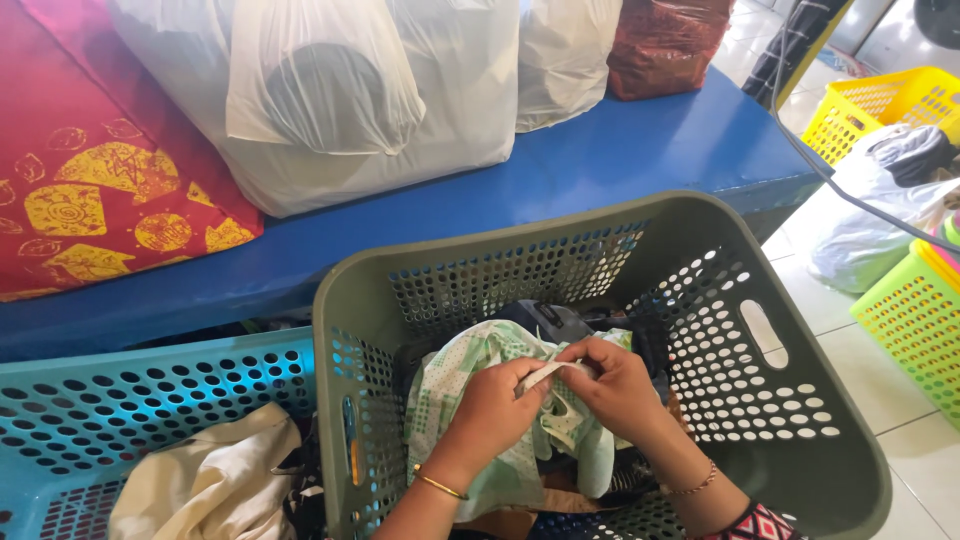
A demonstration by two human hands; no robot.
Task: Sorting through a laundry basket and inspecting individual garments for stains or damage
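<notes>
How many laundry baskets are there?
4: an olive basket under the hands, a teal basket on its left, and a yellow basket and a lime basket at right. More may be hidden.

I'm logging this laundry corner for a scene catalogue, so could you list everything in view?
Patterned garment: one, pale green and white, inside the olive basket.
Olive basket: one, grey-green, perforated, centre.
Dark clothes: a pile, black, under the garment.
Blue basket: one, turquoise, lower left.
Cream cloth: one, in the blue basket.
Blue table: one, behind the baskets.
White bags: about three, on the table.
Red bag: one, top.
Red cloth: one, yellow motifs, left.
Yellow basket: one, upper right.
Lime basket: one, right edge.
Left hand, right hand: both pinching the garment.
</notes>
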